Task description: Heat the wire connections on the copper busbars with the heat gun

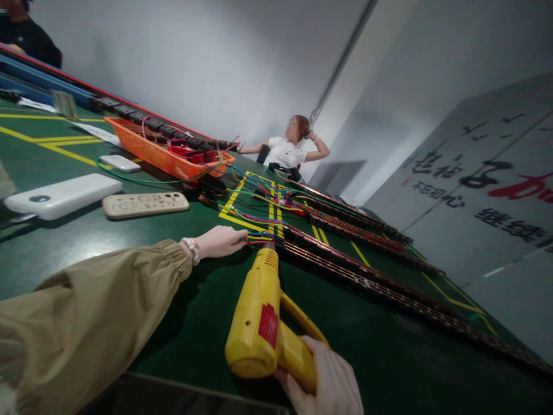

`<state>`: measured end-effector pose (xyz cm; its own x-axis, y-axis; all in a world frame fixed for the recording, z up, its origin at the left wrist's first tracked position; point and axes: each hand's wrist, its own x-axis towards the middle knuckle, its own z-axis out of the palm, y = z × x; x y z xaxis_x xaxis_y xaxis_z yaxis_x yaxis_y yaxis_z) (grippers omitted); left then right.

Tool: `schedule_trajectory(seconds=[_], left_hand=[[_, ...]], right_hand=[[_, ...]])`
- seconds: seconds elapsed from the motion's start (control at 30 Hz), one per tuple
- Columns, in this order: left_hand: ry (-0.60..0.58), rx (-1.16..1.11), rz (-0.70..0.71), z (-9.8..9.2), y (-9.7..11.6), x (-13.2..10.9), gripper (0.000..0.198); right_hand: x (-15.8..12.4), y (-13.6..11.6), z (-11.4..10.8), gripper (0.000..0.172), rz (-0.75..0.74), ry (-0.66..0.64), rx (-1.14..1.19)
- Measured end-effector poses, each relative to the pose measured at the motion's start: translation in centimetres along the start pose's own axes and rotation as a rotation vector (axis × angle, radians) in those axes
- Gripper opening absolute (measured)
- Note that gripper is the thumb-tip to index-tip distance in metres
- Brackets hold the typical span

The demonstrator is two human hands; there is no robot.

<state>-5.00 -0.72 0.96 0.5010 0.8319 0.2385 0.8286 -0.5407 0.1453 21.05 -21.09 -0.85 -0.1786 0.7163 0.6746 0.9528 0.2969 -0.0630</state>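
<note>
My right hand (326,374) is wrapped round the handle of a yellow heat gun (254,314). The gun's nozzle points away from me, at a bundle of coloured wires (261,237). Those wires come out of the end of a long, dark strip with copper-coloured rails (341,271). With its fingers pinched together, my left hand (222,241) grips the loose ends of the wires, just left of the nozzle. The exact ends are hidden by the fingers. More wires (259,219) lie just beyond, at the end of a neighbouring strip.
An orange basket (151,151) of parts and wires stands at the back left. Nearer are a phone in a beige case (147,205), a white power bank (64,196) and a small white case (120,163). Further strips (354,227) run rightward. One person (287,151) sits across the table (194,323).
</note>
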Motion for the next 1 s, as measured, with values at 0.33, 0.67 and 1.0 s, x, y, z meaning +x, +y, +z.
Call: schedule_trajectory(seconds=[0.33, 0.67, 1.0], left_hand=[[0.002, 0.008, -0.003, 0.3, -0.2, 0.2, 0.032], [0.003, 0.000, -0.014, 0.3, -0.2, 0.2, 0.030], [0.013, 0.045, -0.059, 0.1, 0.4, 0.0, 0.029]], right_hand=[[-0.1, 0.3, 0.0, 0.052, 0.020, -0.064, 0.014], [0.0, -0.1, -0.2, 0.052, 0.072, -0.077, 0.017], [0.3, -2.3, 0.2, 0.044, -0.008, -0.005, 0.034]])
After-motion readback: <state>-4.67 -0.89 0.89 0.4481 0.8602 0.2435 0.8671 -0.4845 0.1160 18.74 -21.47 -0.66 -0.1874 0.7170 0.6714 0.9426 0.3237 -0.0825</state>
